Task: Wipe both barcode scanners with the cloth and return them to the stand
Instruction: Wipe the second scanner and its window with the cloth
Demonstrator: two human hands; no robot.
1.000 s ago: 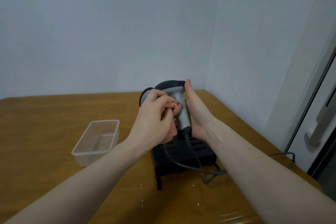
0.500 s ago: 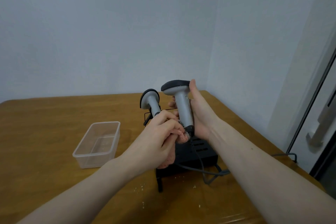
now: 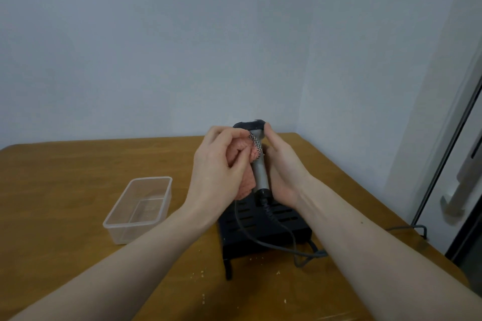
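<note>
My right hand holds a grey barcode scanner upright by its handle, above the black slotted stand. The scanner's dark head shows above my fingers. My left hand grips a pink cloth with a checkered edge and presses it against the upper left side of the handle. The scanner's grey cable hangs down over the stand. The second scanner is hidden behind my left hand.
A clear plastic tub stands on the wooden table left of the stand. Crumbs lie on the table near me. The cable trails off the table's right edge. A wall corner and a door frame are on the right.
My left hand has slid the cloth up from the bottom of the scanner's handle to just under the head. It now covers the second scanner. My right hand keeps its hold.
</note>
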